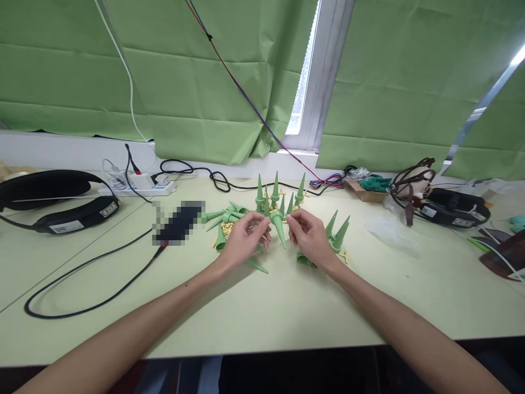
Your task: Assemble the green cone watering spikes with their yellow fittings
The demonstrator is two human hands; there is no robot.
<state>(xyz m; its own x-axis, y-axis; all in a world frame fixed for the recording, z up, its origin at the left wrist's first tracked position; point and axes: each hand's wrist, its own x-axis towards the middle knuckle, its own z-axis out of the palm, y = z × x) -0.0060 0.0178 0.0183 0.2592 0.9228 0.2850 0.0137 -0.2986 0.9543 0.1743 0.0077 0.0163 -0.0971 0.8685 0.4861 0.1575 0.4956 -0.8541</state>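
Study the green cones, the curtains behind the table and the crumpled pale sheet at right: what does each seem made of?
Green cones: probably moulded plastic, smooth with a soft sheen; colour looks even. Curtains: likely fabric, perhaps coated, rather matte; they hang in folds and creases. Crumpled pale sheet: apparently thin plastic film, partly see-through and wrinkled.

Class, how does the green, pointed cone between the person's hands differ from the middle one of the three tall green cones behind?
Pose: the green, pointed held cone points down towards the wearer; the tall green rear cone points up. Support: the left hand holds the held cone near its wide end; the rear cone stands on the pale table. Both are green and taper to a point.
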